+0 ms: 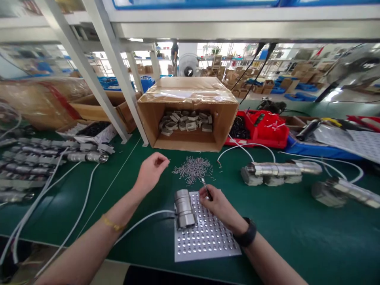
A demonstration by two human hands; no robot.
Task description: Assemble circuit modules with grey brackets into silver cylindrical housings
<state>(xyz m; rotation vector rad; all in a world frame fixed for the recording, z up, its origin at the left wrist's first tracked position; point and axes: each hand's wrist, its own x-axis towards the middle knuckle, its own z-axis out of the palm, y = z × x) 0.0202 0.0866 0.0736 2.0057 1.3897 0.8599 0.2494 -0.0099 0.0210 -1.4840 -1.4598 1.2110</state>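
My left hand [152, 171] is raised left of a pile of small metal screws or pins [194, 168], thumb and forefinger pinched around what looks like one of them. My right hand [216, 201] grips a slim tool [209, 193] with a dark handle and a bright tip, pointing at the near edge of the pile; its exact kind is unclear. Between my hands, a cylindrical metal part [184, 209] made of joined bands lies on a white sheet [208, 241] dotted with rows of shiny round pieces. A white cable [145, 217] runs from its left side.
An open cardboard box [187, 93] of grey metal pieces stands behind the pile. Banded metal parts with cables [277, 171] lie at right; many similar assemblies [35, 158] cover the left. A red bin [267, 128] stands back right. Shelf posts [114, 71] rise at left.
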